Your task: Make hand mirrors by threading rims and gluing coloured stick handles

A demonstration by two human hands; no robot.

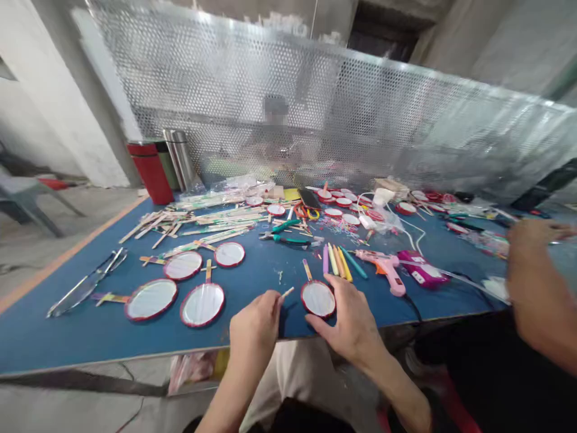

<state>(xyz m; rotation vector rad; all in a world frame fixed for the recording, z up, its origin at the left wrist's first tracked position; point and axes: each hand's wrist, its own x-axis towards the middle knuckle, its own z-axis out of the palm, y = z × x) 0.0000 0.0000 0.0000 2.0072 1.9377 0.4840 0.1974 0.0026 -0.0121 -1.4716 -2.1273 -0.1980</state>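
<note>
My left hand [255, 325] rests at the near table edge, pinching a short pale stick [287, 292] between its fingers. My right hand [349, 319] presses its fingertips against a round hand mirror with a red rim [318, 299], which lies flat on the blue worktable [54, 337]. A coloured craft-stick handle [307, 269] extends from the mirror's far side. Several similar mirrors lie to the left, including one [202, 304] close to my left hand. A pink hot glue gun [386, 270] and coloured glue sticks [338, 261] lie beyond my right hand.
Green-handled pliers [285, 233], craft sticks [211, 227] and red-rimmed discs [333, 201] cover the table's middle. A co-worker's arm [536, 264] reaches in at the right. A perforated metal screen [315, 102] stands behind the table, with a person beyond it.
</note>
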